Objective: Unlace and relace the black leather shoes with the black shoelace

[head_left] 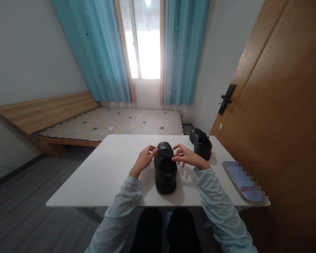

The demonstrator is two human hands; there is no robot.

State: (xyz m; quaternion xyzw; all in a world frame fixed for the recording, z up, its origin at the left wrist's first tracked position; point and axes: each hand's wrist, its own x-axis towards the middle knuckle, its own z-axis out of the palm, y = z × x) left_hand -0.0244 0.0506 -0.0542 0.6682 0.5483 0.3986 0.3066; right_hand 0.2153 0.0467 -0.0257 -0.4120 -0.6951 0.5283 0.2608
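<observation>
A black lace-up shoe (165, 182) stands upright on the white table in front of me, its toe pointing away and its opening towards me. Dark laces (165, 153) run across its upper. My left hand (144, 158) is at the shoe's left side by the laces, thumb and forefinger drawn together; whatever is between them is too small to make out. On the opposite side, my right hand (187, 155) is open, its fingers bent and apart, with the fingertips close to the shoe's right edge.
The matching black shoe (202, 144) rests at the table's (107, 175) far right corner. A flat tablet-like item (242, 182), partly pixelated, lies along the right edge. Beyond the table is a bed (126, 121) with a small white object (110, 130); a wooden door (287, 105) stands on the right.
</observation>
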